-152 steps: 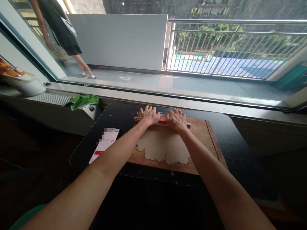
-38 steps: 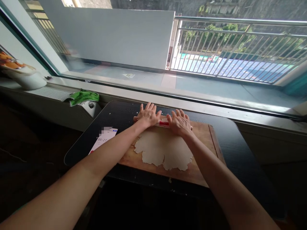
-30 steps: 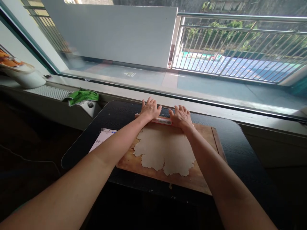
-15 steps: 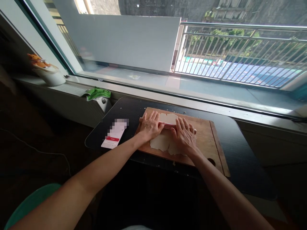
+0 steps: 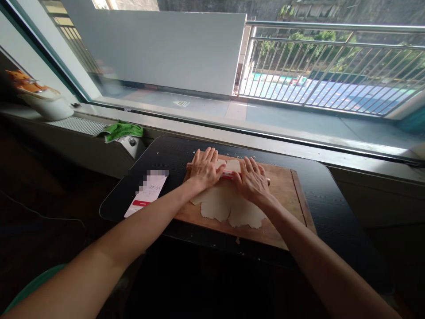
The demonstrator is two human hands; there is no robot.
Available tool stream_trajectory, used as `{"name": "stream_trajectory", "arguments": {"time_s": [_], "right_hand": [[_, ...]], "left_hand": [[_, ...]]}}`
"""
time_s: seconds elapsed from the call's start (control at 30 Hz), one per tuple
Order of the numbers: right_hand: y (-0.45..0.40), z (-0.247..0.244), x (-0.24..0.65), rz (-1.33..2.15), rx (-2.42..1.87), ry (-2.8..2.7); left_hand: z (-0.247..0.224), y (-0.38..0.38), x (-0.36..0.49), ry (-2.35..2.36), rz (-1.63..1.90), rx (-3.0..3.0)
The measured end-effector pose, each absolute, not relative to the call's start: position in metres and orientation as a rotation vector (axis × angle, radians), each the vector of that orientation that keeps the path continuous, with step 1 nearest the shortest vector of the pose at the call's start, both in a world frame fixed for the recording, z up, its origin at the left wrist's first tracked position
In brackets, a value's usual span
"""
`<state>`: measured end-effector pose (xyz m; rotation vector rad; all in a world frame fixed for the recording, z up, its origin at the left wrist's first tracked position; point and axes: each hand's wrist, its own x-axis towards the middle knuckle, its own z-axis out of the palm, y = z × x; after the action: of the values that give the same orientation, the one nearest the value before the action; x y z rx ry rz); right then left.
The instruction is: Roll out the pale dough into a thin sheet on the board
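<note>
A rolling pin [image 5: 227, 174] lies crosswise over a thin, ragged-edged sheet of pale dough [image 5: 229, 201]. The dough is spread on a wooden cutting board [image 5: 280, 188]. My left hand [image 5: 205, 169] rests flat on the left part of the pin, its fingers stretched forward. On the right part, my right hand [image 5: 253, 178] presses down the same way with its fingers apart. Between the two hands a stretch of the pin with red and white on it shows. My palms hide the rest of the pin except its tips, and some of the dough.
The board sits on a black table [image 5: 332, 208] with scattered crumbs. A phone [image 5: 148, 192] lies left of the board. Beyond are the windowsill [image 5: 199, 128], a green cloth [image 5: 122, 130] on a radiator, and a white pot [image 5: 46, 104]. A green basin [image 5: 36, 285] is at lower left.
Both hands have moved forward with the rolling pin, away from the dough's near edge, so more dough shows on my side of it. The view has shifted slightly.
</note>
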<state>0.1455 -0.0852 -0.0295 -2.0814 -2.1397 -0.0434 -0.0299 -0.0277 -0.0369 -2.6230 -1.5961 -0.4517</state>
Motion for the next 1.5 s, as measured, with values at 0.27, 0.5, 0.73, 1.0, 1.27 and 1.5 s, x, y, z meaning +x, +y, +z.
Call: {"name": "stream_trajectory", "arguments": {"time_s": [0.27,0.5,0.73,1.0,1.27,1.5], "right_hand": [[0.003,-0.021,0.164,0.174,-2.209,-1.99],[-0.003,-0.02,0.161,0.09,-2.216,-1.992],[-0.083,-0.029,0.138,-0.081,-2.118,-2.048],[-0.187,-0.036,0.13,-0.137,-1.934,-2.226],[-0.15,0.004,0.154,0.204,-1.984,-1.947],[-0.092,0.014,0.208,0.536,-2.248,-1.555]], "left_hand": [[-0.024,0.061,0.002,-1.85,-0.388,-2.638],[-0.024,0.056,0.0,-1.887,-0.401,-2.629],[-0.036,-0.023,-0.027,-1.673,-0.535,-2.605],[-0.046,-0.127,-0.078,-1.425,-0.531,-2.677],[-0.021,-0.11,-0.075,-1.512,-0.376,-2.736],[-0.011,-0.081,-0.091,-1.962,-0.355,-2.574]]}}
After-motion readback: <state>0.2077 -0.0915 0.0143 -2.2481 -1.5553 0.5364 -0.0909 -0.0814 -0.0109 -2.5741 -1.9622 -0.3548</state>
